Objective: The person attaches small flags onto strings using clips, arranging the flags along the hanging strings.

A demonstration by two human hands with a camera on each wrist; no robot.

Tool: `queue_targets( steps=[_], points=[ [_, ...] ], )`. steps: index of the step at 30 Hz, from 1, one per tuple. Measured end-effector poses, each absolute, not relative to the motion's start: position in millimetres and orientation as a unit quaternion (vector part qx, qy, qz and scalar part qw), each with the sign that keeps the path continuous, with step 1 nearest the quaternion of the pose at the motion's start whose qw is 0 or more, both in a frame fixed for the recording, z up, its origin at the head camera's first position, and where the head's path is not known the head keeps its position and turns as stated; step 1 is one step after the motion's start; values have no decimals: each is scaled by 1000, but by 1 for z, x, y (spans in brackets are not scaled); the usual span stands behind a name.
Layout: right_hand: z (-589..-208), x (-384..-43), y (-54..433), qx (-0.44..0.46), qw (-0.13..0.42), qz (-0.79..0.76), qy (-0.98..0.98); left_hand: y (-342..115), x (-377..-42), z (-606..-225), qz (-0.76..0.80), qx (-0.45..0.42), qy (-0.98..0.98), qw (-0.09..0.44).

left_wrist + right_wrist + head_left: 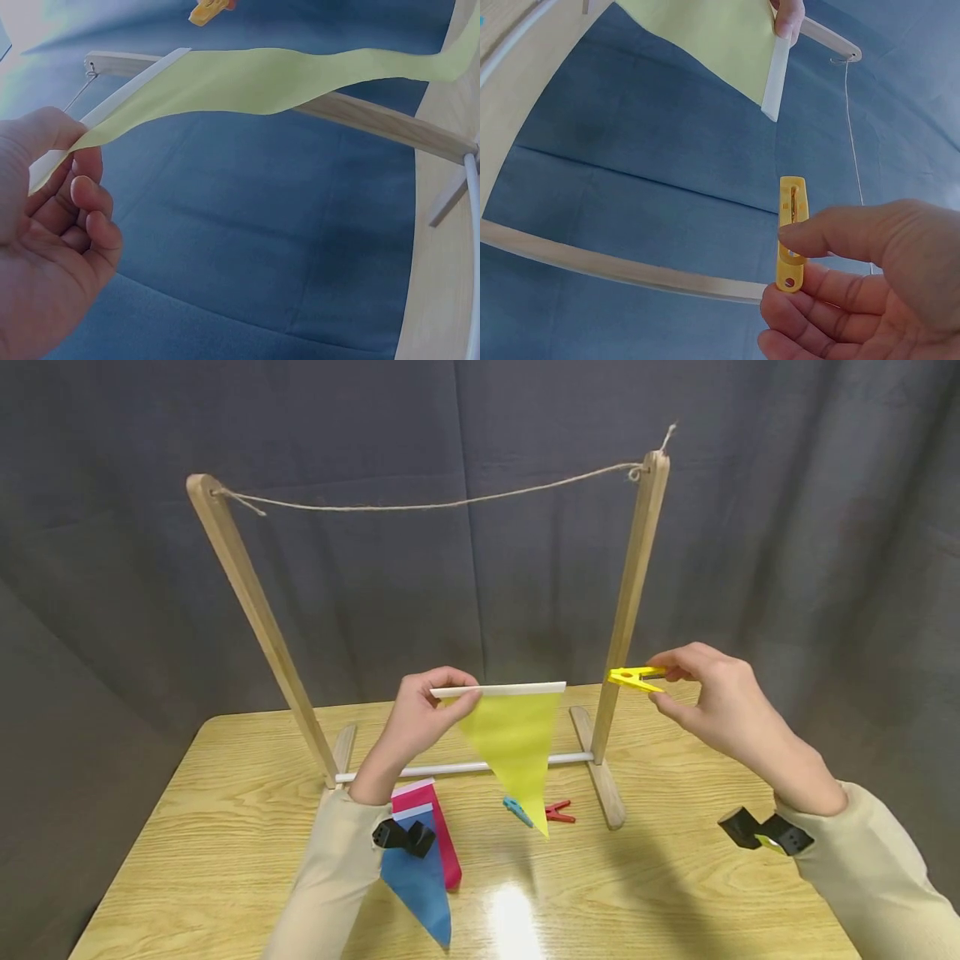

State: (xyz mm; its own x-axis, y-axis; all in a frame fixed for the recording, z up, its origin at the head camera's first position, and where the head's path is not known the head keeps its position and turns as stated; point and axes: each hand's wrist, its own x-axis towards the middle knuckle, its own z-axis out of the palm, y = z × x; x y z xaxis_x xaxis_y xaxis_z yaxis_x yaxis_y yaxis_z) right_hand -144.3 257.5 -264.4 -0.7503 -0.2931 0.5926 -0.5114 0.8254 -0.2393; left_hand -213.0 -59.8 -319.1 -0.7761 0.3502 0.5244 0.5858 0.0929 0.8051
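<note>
The left hand [427, 708] pinches the yellow flag [517, 735] by one end of its white top strip, thumb in front and fingers curled in behind; the flag hangs point down in front of the frame. The right hand [723, 693] pinches a yellow clothespin [625, 676] by its spread handles between thumb and fingers, its narrow end turned toward the flag but apart from it. Behind, a slack string [390, 508] runs between the tops of the left post [262, 627] and the right post [636, 568], which a white bar [457, 768] joins low down. On the table [225, 827], a blue flag [423, 885] partly covers a pink flag [447, 852] beneath the left forearm. A blue clothespin [517, 811] and a red clothespin [559, 811] lie near each other, on either side of the hanging flag's tip as the head view shows it. A dark curtain [375, 610] stands behind everything.
</note>
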Motion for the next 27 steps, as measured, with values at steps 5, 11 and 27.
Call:
queue_targets(
  steps=[5, 11, 27],
  points=[
    [-258, -146, 260, 214, 273, 198, -917, -52, -217, -315, -593, -315, -734, 96],
    [-251, -145, 261, 201, 263, 191, -924, -45, -219, -310, -602, -311, -730, 92],
    [-232, -147, 263, 185, 259, 181, -931, -29, -227, -296, -613, -314, -717, 103]
  ],
)
